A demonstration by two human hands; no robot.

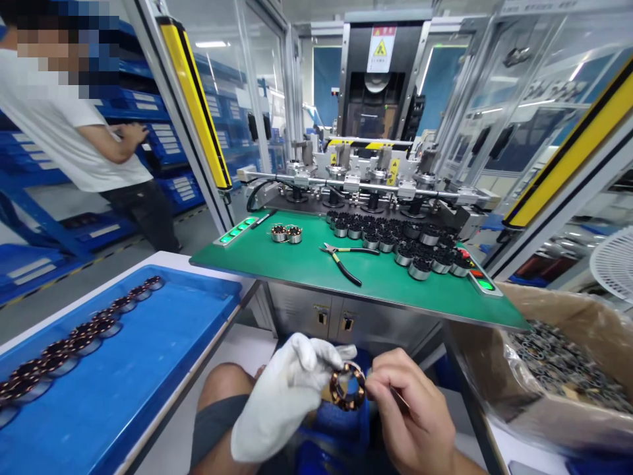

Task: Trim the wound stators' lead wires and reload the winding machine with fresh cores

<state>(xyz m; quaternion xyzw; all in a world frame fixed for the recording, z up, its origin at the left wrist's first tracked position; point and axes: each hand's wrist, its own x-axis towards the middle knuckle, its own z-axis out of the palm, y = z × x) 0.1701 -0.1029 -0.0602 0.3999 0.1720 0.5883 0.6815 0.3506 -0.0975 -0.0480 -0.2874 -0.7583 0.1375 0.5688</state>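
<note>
A copper-wound motor stator point(333, 390) is held up above my lap. My left hand point(284, 396), in a white glove, closes its fingers on the stator's upper left side. Bare and curled, my right hand point(413, 412) pinches with thumb and forefinger right at the stator's right edge. What sits between those fingertips is too small to make out. On the green worktop beyond my hands lie a pair of cutting pliers point(346, 258) with black handles, their jaws apart. Two more wound stators point(279, 234) stand to the left of the pliers.
Many unwound black-and-silver stator cores point(420, 267) crowd the worktop's right side, before a winding machine point(376, 175). A blue tray point(148, 369) at left holds a row of wound stators. A box point(558, 412) of metal parts stands right. Another person point(109, 148) stands at back left.
</note>
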